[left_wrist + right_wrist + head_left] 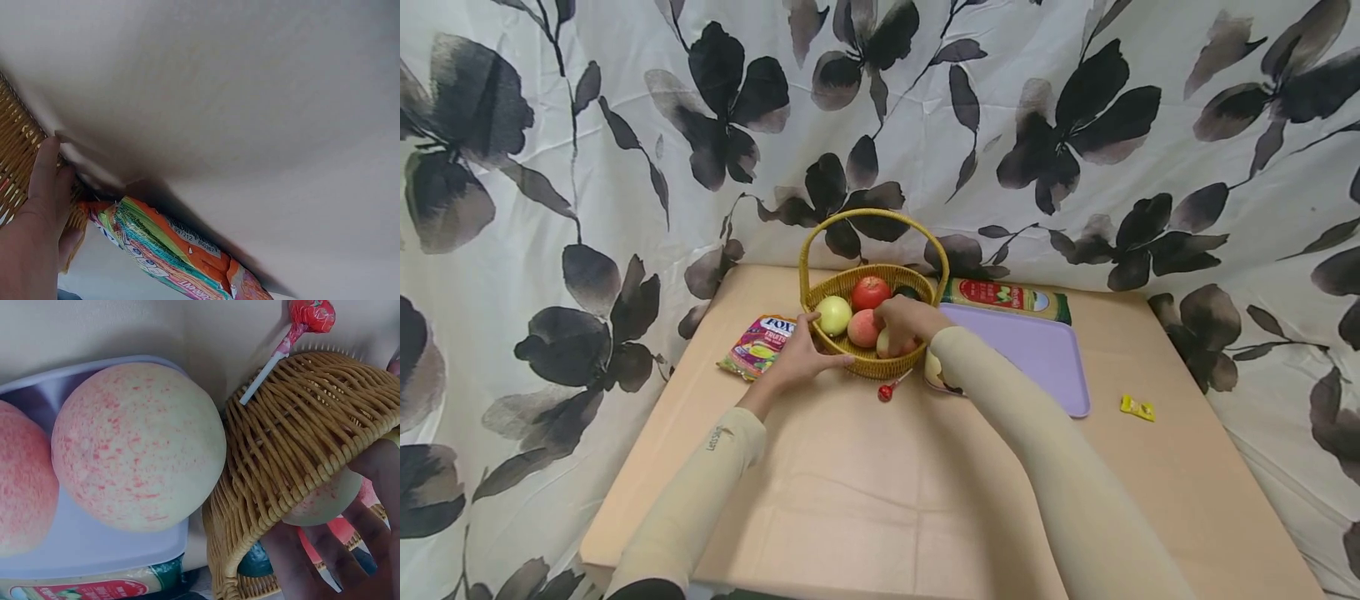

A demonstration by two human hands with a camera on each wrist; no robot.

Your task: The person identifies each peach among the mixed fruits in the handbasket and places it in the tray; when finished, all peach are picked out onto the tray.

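Note:
A wicker basket (874,365) with a tall handle holds a yellow-green round fruit (833,316), a red round fruit (870,292), a pink peach (863,328) and a dark green item, partly covered. My left hand (801,354) rests against the basket's left side, thumb stretched along the front wall; in the left wrist view its fingers lie along the weave. Inside the basket's right side, my right hand (910,321) grips a pale peach (328,500), its fingers bent around it. Two large peaches, the nearer one pale (140,447), sit on the lilac tray (1052,358).
A Fox's fruit candy bag (756,346) lies left of the basket, close to my left hand. A red lollipop (886,392) lies at the basket's front. Behind the tray is a long green-and-red packet (1007,298); a small yellow wrapped sweet (1138,407) lies further right.

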